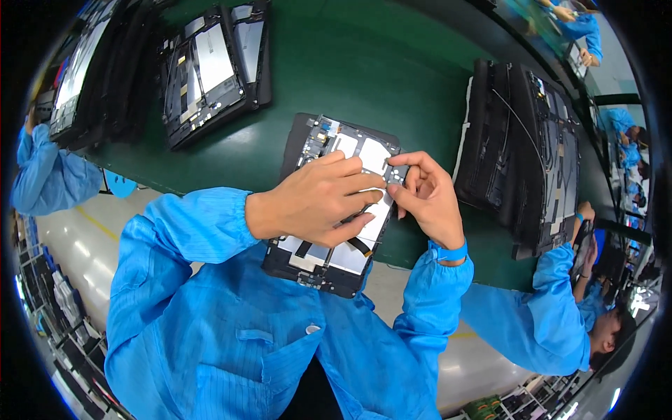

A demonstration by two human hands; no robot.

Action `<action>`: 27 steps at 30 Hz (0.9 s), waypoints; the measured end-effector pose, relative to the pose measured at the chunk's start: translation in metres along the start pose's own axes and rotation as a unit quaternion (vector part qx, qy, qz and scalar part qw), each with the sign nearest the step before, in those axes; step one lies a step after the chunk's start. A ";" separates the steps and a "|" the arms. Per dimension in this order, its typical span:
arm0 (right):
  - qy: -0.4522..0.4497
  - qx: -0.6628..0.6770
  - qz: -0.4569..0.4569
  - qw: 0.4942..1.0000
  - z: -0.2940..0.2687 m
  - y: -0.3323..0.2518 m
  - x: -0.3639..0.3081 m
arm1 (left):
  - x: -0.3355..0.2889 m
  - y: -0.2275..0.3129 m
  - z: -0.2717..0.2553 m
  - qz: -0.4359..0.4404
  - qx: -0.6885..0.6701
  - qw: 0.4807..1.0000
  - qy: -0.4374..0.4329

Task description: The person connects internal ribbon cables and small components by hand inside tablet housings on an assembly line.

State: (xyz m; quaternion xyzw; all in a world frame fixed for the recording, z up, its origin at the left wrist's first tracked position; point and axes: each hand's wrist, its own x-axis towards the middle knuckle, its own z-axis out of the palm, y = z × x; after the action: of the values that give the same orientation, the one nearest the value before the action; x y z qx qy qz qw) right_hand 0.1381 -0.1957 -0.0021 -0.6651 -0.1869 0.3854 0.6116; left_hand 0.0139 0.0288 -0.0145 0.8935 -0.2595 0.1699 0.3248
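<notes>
Under left hand [323,194], flat silver-panelled rectangular tablet [348,257]

My left arm [199,227] is bent at the elbow; the left hand [315,199] is palm down, fingers [365,183] spread, directed rightward. My right forearm [432,294] extends upward; at the right hand [432,201], thumb [406,198] and index finger [413,159] point leftward, tips apart.

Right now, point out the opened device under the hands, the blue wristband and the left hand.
Opened device [346,257]: head view, on the silver panel below the fingers.
Blue wristband [451,253]: head view, on its outer face.
Left hand [319,198]: head view, on its back.
</notes>
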 end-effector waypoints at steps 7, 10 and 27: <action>0.029 -0.032 0.011 0.999 -0.003 0.017 0.001 | 0.001 0.002 -0.002 -0.001 0.003 1.000 0.000; 0.044 -0.008 0.010 0.999 0.001 0.013 -0.002 | 0.001 0.002 -0.002 0.006 0.006 1.000 0.007; 0.032 0.032 0.014 0.999 -0.001 0.004 -0.002 | 0.000 -0.001 0.004 0.016 -0.005 0.999 0.028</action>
State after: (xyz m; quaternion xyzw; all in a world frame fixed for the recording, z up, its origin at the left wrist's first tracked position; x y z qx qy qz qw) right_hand 0.1368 -0.1981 -0.0053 -0.6597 -0.1458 0.3783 0.6328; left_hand 0.0150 0.0266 -0.0174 0.8827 -0.2649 0.1988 0.3335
